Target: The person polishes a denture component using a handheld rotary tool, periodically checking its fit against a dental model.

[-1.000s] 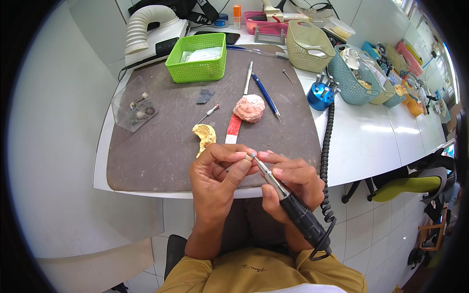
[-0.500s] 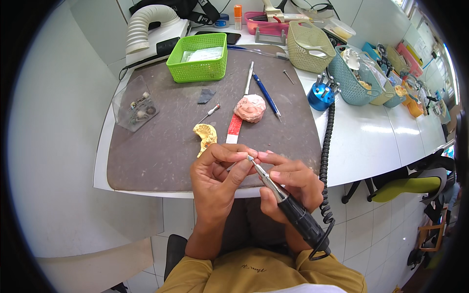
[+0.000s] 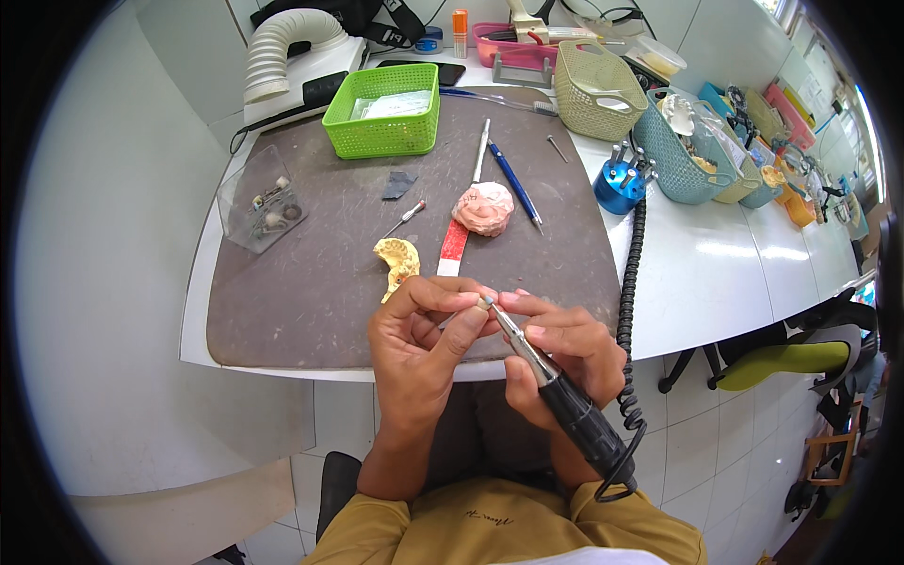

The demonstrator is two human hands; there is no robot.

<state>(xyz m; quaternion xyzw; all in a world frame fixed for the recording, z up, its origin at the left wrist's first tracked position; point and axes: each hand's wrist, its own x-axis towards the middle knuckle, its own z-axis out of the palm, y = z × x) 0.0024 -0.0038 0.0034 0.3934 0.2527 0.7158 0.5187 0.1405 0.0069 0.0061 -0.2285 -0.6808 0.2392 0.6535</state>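
Observation:
My right hand (image 3: 557, 350) grips a black and silver rotary handpiece (image 3: 565, 400) like a pen, its thin tip pointing up-left. My left hand (image 3: 419, 344) pinches that tip between thumb and fingers; whatever small part sits there is hidden by the fingertips. Both hands hover over the near edge of the dark grey work mat (image 3: 320, 282). A coiled black cord (image 3: 629, 311) runs from the handpiece back across the white table. Just beyond my left hand lies a yellow dental cast (image 3: 397, 260). A pink cast (image 3: 483, 208) and a red-handled tool (image 3: 455, 247) lie further back.
A green basket (image 3: 386, 110) and a clear plastic box of small bits (image 3: 260, 201) sit at the mat's back left. A blue bur stand (image 3: 618, 185), woven baskets (image 3: 595, 87) and a white suction hose (image 3: 287, 47) line the back. A green chair (image 3: 782, 363) stands at right.
My left hand's fingers have closed a little tighter round the handpiece tip. Both hands stay in nearly the same place.

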